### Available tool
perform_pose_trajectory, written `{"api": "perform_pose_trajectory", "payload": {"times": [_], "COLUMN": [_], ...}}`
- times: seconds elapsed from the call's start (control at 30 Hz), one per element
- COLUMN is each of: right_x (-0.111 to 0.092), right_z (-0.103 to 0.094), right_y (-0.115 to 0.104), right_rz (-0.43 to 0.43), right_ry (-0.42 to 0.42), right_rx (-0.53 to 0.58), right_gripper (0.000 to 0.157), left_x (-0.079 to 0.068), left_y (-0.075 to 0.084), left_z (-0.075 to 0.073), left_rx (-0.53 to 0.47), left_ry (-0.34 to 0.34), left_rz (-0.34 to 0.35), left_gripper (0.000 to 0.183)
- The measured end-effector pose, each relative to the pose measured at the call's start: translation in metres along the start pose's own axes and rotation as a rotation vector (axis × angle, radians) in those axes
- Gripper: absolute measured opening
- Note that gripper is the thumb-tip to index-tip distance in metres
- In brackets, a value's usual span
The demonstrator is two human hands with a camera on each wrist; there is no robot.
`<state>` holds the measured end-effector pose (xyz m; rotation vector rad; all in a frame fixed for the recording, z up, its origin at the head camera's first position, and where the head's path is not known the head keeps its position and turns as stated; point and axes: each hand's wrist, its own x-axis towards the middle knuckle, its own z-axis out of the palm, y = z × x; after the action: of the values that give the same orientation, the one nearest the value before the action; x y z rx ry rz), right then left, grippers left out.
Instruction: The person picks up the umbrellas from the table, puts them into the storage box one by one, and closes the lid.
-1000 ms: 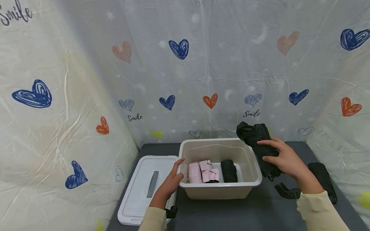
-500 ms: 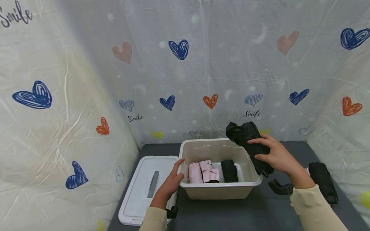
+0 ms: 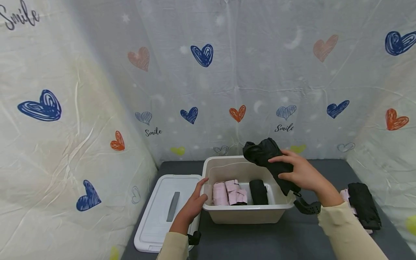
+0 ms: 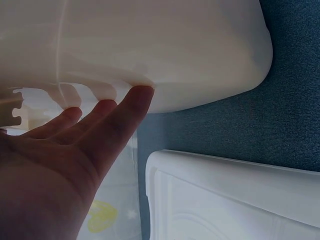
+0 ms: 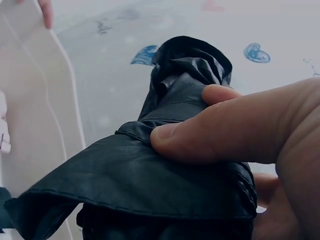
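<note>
A beige plastic storage bin (image 3: 246,213) stands on the dark table. My left hand (image 3: 191,206) holds its left rim; in the left wrist view the fingers (image 4: 117,122) lie against the bin's outer wall. My right hand (image 3: 302,172) grips a black bundle that looks like a folding umbrella (image 3: 264,155), tilted over the bin's right end. In the right wrist view, the thumb presses its stitched fabric. Inside the bin lie a pink roll (image 3: 220,194), a second pink folded bundle (image 3: 236,193) and a black roll (image 3: 258,192).
A white lid (image 3: 156,213) with a grey handle lies left of the bin. On the table's right side is another black bundle (image 3: 363,206), with pink fabric (image 3: 346,195) partly behind it. A printed curtain (image 3: 214,86) hangs close around the table.
My right hand has carried the black umbrella leftward, from beside the bin's right rim to above its right end. The left hand stays at the left rim.
</note>
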<state>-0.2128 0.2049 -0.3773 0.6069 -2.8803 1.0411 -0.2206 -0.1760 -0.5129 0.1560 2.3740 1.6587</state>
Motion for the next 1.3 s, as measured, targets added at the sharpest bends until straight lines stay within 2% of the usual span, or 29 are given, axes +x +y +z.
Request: {"api": "perform_pose_trajectory", "payload": {"times": [0.43, 0.7, 0.93, 1.3], "right_x": [0.018, 0.030, 0.046, 0.069], "right_z": [0.017, 0.033, 0.050, 0.069], "right_y": [0.001, 0.001, 0.004, 0.010], "right_rz": [-0.027, -0.049, -0.073, -0.038], "right_ry": [-0.086, -0.137, -0.196, -0.230], "right_rx": [-0.009, -0.006, -0.047, -0.078], "right_gripper": [0.050, 0.050, 0.051, 0.052], "left_x": [-0.001, -0.001, 0.000, -0.001], "left_y": [0.001, 0.001, 0.000, 0.003], "left_z": [0.001, 0.002, 0.002, 0.002], "left_rx": [0.001, 0.001, -0.009, -0.024], "left_ry": [0.012, 0.016, 0.013, 0.011], "left_rz": [-0.011, -0.016, -0.017, -0.011], "left_gripper": [0.066, 0.066, 0.066, 0.066]}}
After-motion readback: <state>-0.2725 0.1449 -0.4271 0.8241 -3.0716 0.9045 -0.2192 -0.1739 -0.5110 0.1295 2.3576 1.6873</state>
